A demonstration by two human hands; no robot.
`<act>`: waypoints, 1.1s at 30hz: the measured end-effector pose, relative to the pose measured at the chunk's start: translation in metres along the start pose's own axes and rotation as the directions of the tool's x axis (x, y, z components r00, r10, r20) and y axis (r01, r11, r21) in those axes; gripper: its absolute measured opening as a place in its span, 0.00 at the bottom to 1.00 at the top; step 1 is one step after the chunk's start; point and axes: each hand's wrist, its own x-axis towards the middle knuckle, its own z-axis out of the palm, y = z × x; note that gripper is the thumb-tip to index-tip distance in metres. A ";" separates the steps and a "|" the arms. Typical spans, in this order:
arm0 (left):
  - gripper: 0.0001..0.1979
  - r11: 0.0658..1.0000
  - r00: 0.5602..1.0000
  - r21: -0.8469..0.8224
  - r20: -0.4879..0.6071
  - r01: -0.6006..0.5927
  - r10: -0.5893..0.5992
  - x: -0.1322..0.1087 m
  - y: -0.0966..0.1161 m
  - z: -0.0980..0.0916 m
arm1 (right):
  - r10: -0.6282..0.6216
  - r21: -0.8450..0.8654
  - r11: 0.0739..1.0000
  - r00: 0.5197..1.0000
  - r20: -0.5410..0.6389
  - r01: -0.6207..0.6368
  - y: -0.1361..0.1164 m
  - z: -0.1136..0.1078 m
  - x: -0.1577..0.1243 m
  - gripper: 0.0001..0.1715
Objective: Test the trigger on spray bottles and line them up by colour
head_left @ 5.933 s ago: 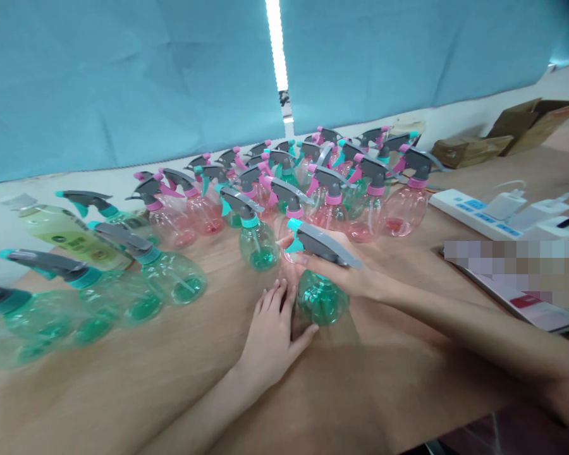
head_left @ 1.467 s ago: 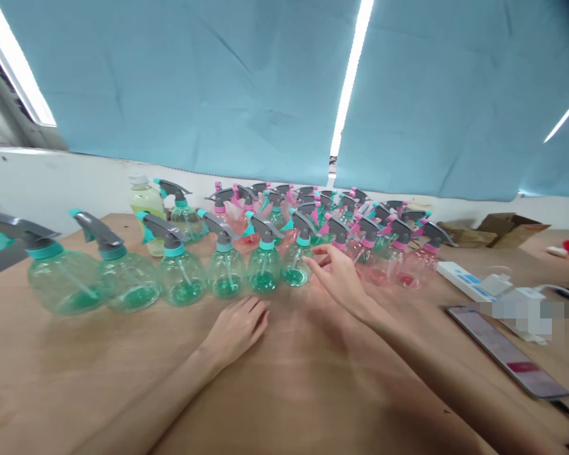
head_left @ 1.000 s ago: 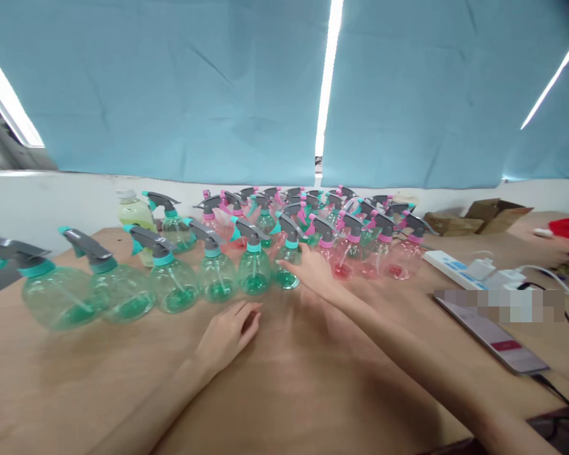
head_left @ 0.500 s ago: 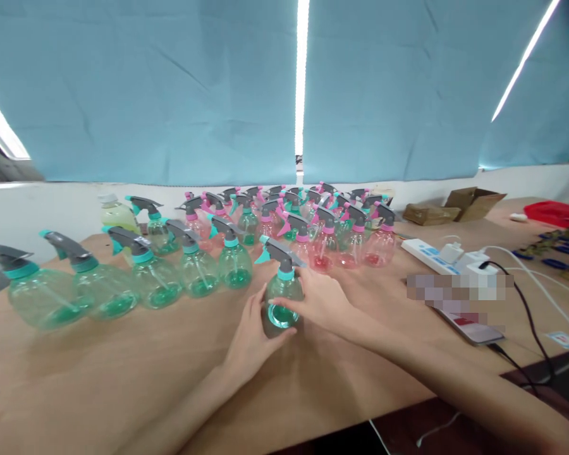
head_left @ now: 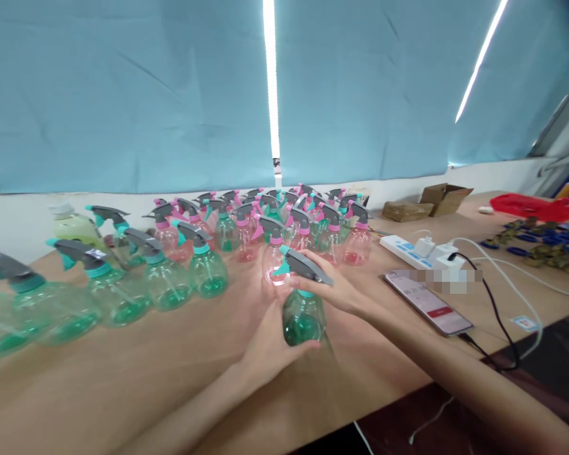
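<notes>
A green spray bottle with a grey and turquoise trigger head stands roughly upright in front of me. My left hand is wrapped round the lower left of its body, thumb across the near side. My right hand grips the trigger head and neck from the right, its fingers partly hidden behind the grey top. Just beyond the held bottle is a pink spray bottle. A row of green spray bottles runs to the left, the nearest in the row being a green spray bottle.
Many pink and green spray bottles crowd the back, among them a pink bottle. A jug of yellowish liquid stands back left. To the right lie a phone, a power strip with cables, cardboard boxes and a red item.
My view has turned right, so the surroundings shift left. The held bottle has come right and slightly nearer. My right hand has moved from the bottle's body up to its trigger head.
</notes>
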 end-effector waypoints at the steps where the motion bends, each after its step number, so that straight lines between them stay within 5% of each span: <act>1: 0.44 1.000 1.000 -0.008 0.013 0.004 -0.004 0.003 0.000 0.003 | -0.015 0.000 1.000 1.000 -0.020 0.015 0.002 0.000 0.001 0.25; 8: 0.39 0.996 0.999 0.089 0.039 0.013 -0.016 0.006 -0.005 0.004 | -0.034 0.019 0.999 0.993 -0.112 0.036 0.017 0.009 0.007 0.17; 16: 0.39 0.921 0.995 0.389 0.098 -0.030 -0.008 -0.009 -0.026 -0.027 | -0.057 0.273 0.961 0.998 0.037 0.045 0.024 0.021 0.026 0.14; 22: 0.29 0.822 0.993 0.570 0.104 -0.017 -0.052 -0.016 -0.038 -0.036 | -0.106 0.239 0.966 0.994 0.001 0.103 0.025 0.027 0.043 0.06; 29: 0.26 0.776 0.993 0.631 0.100 -0.011 -0.068 -0.019 -0.035 -0.034 | -0.178 0.209 0.962 0.984 -0.024 0.179 0.022 0.028 0.046 0.07; 33: 0.27 0.764 0.993 0.645 0.105 -0.021 -0.061 -0.020 -0.038 -0.034 | -0.173 0.177 0.968 0.984 -0.036 0.176 0.022 0.029 0.046 0.17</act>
